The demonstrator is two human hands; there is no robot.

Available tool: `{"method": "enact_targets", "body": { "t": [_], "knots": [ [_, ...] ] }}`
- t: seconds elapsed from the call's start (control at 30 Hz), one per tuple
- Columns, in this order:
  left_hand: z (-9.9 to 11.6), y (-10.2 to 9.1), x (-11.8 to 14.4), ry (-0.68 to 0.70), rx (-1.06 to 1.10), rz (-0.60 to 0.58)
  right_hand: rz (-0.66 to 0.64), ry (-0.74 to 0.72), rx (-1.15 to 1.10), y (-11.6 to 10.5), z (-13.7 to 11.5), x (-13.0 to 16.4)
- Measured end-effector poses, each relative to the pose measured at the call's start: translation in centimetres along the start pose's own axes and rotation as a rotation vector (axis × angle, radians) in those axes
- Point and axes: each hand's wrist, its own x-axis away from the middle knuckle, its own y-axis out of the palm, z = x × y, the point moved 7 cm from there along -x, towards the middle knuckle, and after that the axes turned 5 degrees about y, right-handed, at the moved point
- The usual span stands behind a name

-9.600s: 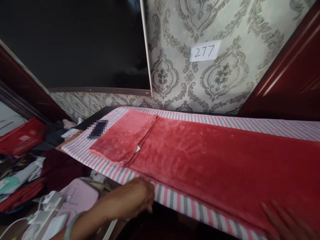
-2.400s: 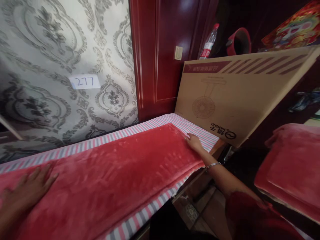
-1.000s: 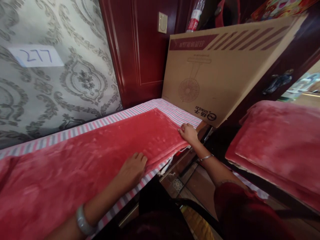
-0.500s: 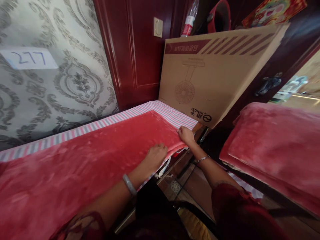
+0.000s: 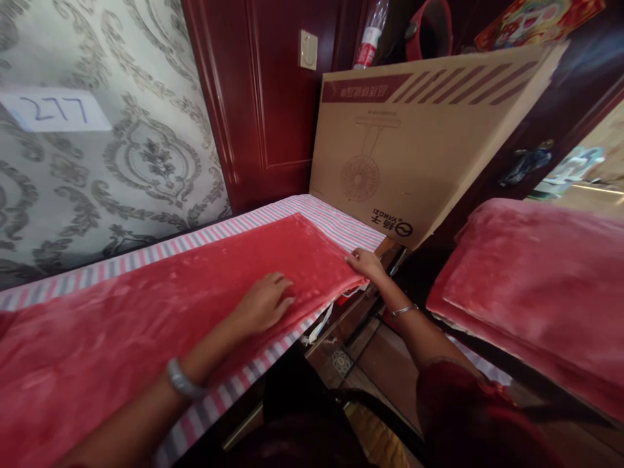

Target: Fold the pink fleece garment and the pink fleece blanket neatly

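Observation:
A long red plush blanket [image 5: 214, 273] lies flat over a striped sheet [image 5: 273, 211], its layered edge showing at the right end. My left hand [image 5: 266, 302] rests on top of the blanket, fingers loosely bent and apart, with nothing held. At the blanket's right edge, near its front corner, my right hand [image 5: 365, 263] is closed on the border, thumb and fingers pinching it. A strip of the striped sheet shows along the front, below my left wrist.
A large cardboard box [image 5: 390, 149] with a fan drawing stands behind the right end. Behind it is a plastic bottle [image 5: 369, 42]. Another folded pink-red plush piece [image 5: 536, 279] lies at the right. A numbered paper [image 5: 56, 110] hangs on the patterned wall.
My left hand has moved left and back from the front edge, and its fingers have loosened. More striped sheet shows at the front. My right hand stays at the blanket's right edge.

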Motion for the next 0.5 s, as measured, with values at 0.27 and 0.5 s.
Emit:
{"method": "enact_targets", "body": {
  "t": [0.27,0.5],
  "knots": [
    [-7.2,-0.3,12.6,-0.254,-0.218,-0.048,0.037,-0.007,-0.022,0.7,0.8,-0.6],
    [-7.0,1.0,15.0,-0.284,-0.179,-0.048,0.042,-0.001,-0.044,0.9,0.9,-0.5]
  ]
}}
